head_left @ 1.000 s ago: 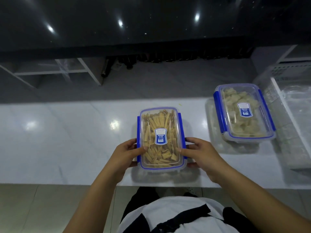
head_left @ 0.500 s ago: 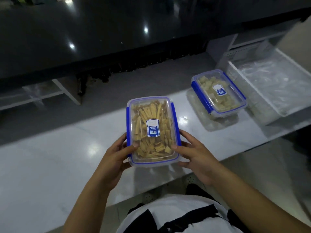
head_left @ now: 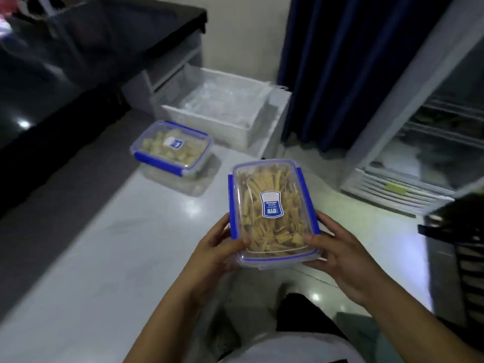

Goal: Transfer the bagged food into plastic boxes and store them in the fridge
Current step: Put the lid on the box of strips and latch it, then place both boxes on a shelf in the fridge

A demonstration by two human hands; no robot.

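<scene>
A clear plastic box of yellow strips (head_left: 272, 205), lidded with blue clips and a blue label, hangs in the air beyond the counter's end. My left hand (head_left: 217, 252) grips its near left corner and my right hand (head_left: 340, 258) grips its near right corner. A second lidded box of pale chunks (head_left: 170, 148) sits on the white counter (head_left: 104, 258), stacked on a clear container. At the right stands the glass-door fridge (head_left: 419, 142), with wire shelves showing inside.
A white bin lined with clear plastic bags (head_left: 217, 106) sits at the counter's far end. A dark blue curtain (head_left: 340, 61) hangs behind it. A black raised countertop (head_left: 65, 61) runs along the left. A striped dark object (head_left: 466, 258) is at the right edge.
The box of strips has been lifted off the counter and carried to the right. My view has swung right, bringing the fridge and curtain into sight.
</scene>
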